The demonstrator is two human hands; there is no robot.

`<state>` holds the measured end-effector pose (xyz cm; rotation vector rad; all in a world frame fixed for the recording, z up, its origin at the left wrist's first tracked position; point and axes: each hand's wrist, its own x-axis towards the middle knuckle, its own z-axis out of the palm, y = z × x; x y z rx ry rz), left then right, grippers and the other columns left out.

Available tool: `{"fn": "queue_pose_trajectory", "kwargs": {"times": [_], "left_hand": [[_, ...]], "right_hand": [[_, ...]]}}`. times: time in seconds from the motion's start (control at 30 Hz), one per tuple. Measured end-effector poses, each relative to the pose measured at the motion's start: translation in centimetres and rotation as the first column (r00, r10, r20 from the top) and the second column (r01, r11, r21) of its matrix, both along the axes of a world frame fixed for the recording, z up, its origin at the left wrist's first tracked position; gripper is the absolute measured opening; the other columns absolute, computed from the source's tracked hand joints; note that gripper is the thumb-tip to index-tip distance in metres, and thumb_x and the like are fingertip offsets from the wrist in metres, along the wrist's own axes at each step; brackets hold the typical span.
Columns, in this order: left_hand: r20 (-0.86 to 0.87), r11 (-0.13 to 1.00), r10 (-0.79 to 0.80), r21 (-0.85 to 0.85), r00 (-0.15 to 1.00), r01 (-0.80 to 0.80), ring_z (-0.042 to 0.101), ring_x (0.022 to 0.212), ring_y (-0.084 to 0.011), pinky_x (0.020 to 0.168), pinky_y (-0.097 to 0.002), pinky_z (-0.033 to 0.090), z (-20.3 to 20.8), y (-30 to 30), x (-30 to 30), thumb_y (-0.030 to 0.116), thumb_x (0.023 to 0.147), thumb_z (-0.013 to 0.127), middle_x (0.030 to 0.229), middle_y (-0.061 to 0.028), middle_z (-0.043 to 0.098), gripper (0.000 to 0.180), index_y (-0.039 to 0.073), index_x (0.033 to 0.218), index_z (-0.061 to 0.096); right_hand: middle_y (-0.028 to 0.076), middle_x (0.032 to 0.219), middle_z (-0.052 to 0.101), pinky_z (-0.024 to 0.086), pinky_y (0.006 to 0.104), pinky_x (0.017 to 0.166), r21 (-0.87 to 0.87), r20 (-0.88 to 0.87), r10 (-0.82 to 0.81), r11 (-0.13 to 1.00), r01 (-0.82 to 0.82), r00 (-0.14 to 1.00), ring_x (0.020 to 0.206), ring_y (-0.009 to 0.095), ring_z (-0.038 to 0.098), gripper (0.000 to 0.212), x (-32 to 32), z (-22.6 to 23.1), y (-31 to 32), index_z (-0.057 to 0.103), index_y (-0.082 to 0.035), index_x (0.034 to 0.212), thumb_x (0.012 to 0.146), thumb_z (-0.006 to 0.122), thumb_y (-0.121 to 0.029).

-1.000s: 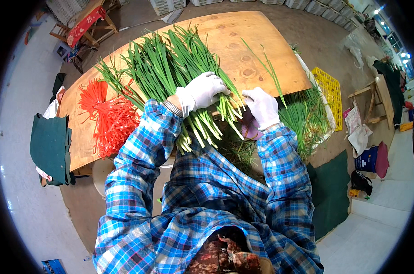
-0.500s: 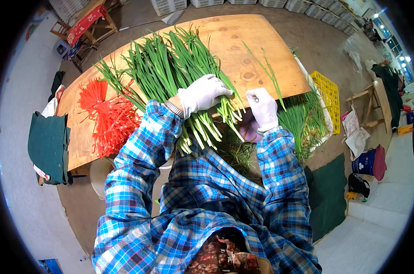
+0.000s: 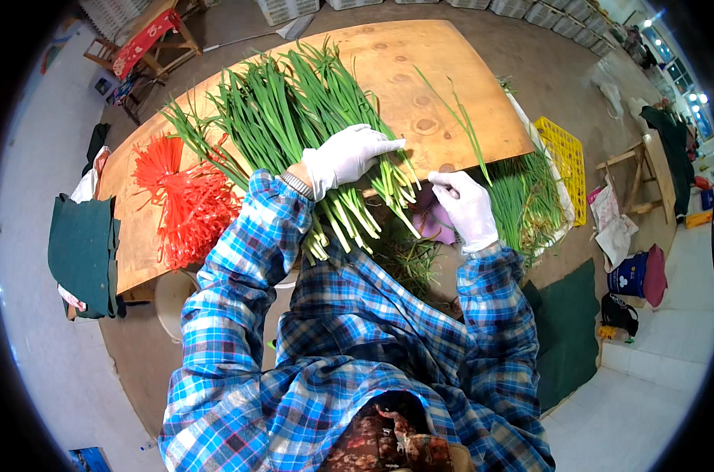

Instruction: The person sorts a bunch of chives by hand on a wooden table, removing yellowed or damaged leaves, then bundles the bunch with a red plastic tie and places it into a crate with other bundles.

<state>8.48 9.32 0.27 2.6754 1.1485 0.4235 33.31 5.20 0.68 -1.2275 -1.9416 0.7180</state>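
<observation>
A thick bundle of garlic chives [image 3: 266,118] lies on the wooden table, its pale stalk ends hanging over the near edge. Across the lower stalks my left hand [image 3: 349,161], in a white glove, is closed on the chives, its index finger stretched to the right. My right hand [image 3: 466,206], gloved too, is apart from the bundle, just off the table's near edge. Its fingers are curled into a pinch, and I cannot make out whether something small is between them. Two or three loose stalks [image 3: 465,118] lie on the board beyond it.
Red plastic ties [image 3: 188,200] are heaped on the table [image 3: 420,59] at the left. More chives [image 3: 522,204] sit in a white-lined container below the right corner, beside a yellow crate [image 3: 560,161]. A purple item [image 3: 434,219] and loose trimmings [image 3: 408,263] are below the near edge.
My right hand has moved toward me and slightly right, away from the stalks. My left index finger has straightened out to the right; the bundle stays in place.
</observation>
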Motion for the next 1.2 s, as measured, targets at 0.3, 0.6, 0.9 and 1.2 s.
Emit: {"fn": "queue_pose_trajectory", "kwargs": {"times": [0.3, 0.6, 0.9, 1.2], "left_hand": [[0.211, 0.994, -0.039, 0.108, 0.977, 0.017, 0.057, 0.096, -0.0244, 0.084, -0.0339, 0.045, -0.3, -0.2, -0.3, 0.002, 0.069, 0.061, 0.100, -0.0063, 0.061, 0.028, 0.010, 0.096, 0.062], [0.210, 0.996, 0.018, 0.082, 0.978, -0.036, 0.056, 0.096, -0.0240, 0.085, -0.0342, 0.044, 0.3, -0.9, -0.9, 0.001, 0.064, 0.064, 0.101, -0.0039, 0.060, 0.027, 0.010, 0.089, 0.061], [0.203, 0.997, 0.047, 0.047, 0.978, -0.057, 0.056, 0.095, -0.0235, 0.084, -0.0345, 0.044, 0.3, -0.9, -1.0, 0.002, 0.064, 0.065, 0.099, -0.0039, 0.060, 0.023, 0.010, 0.085, 0.060], [0.291, 0.994, 0.010, 0.099, 0.957, -0.040, 0.057, 0.095, -0.0238, 0.082, -0.0350, 0.045, 0.1, -0.7, -1.1, 0.000, 0.063, 0.065, 0.099, -0.0040, 0.060, 0.026, 0.011, 0.084, 0.056]], "right_hand": [[0.012, 0.085, 0.065, 0.047, 0.0302, 0.067, -0.283, -0.013, 0.009, 0.959, -0.012, 1.000, 0.078, 0.023, 0.062, 0.017, -3.9, 0.7, 2.4, 0.065, -0.004, 0.090, 0.080, 0.059, -0.017], [0.012, 0.087, 0.065, 0.048, 0.0298, 0.071, -0.268, 0.097, 0.119, 0.959, -0.089, 0.988, 0.082, 0.023, 0.063, 0.023, -3.8, 0.8, 2.9, 0.065, -0.006, 0.093, 0.078, 0.061, -0.023], [0.011, 0.084, 0.066, 0.048, 0.0296, 0.068, -0.276, 0.090, -0.042, 0.959, 0.065, 0.995, 0.078, 0.022, 0.064, 0.020, -3.0, 1.1, 3.4, 0.066, -0.007, 0.089, 0.078, 0.062, -0.023], [0.010, 0.088, 0.066, 0.048, 0.0273, 0.069, -0.250, 0.056, 0.145, 0.960, -0.127, 0.988, 0.080, 0.020, 0.063, 0.018, -3.7, 2.3, 1.7, 0.066, -0.006, 0.092, 0.079, 0.060, -0.017]]}}
